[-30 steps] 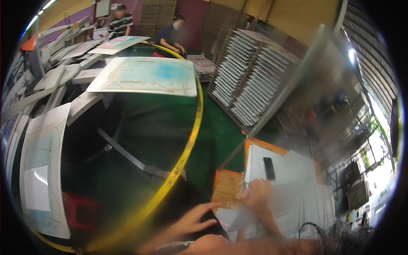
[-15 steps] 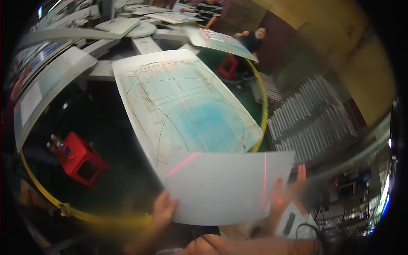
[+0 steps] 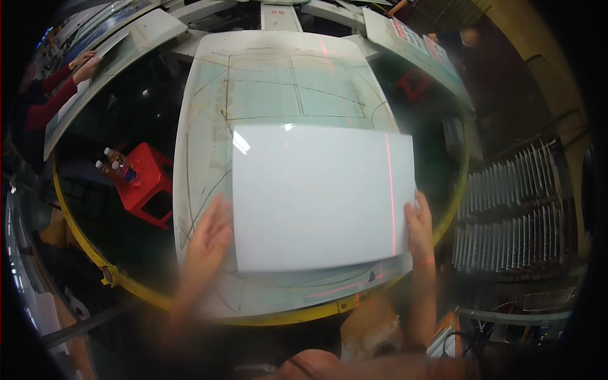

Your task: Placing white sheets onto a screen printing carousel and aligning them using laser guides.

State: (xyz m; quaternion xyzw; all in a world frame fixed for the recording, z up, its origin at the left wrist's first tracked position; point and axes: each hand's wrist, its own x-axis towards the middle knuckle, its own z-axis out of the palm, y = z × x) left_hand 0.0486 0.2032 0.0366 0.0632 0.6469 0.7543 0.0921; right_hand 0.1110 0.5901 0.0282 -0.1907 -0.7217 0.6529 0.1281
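A glossy white sheet (image 3: 313, 196) lies over the near half of a long pale platen (image 3: 206, 142) stained blue-green and marked with dark lines. It is a little tilted, and whether it rests flat or hovers cannot be told. At its left edge is my left hand (image 3: 212, 234), fingers stretched and apart, just beside or barely touching the edge. My right hand (image 3: 419, 225) grips the right edge, thumb on top and fingers partly hidden. A red laser line runs down the sheet's right side.
A yellow ring rail (image 3: 304, 315) curves around the platen. To the left, a red stool (image 3: 149, 180) carries several bottles (image 3: 120, 166); beyond, another person's hands (image 3: 84, 66) hold a sheet on a neighbouring platen (image 3: 149, 31). Racks of stacked sheets (image 3: 503, 218) stand right.
The view has swung so the platen now stands straight ahead. The white sheet has moved forward over the platen, and my left hand's fingers have loosened from its edge.
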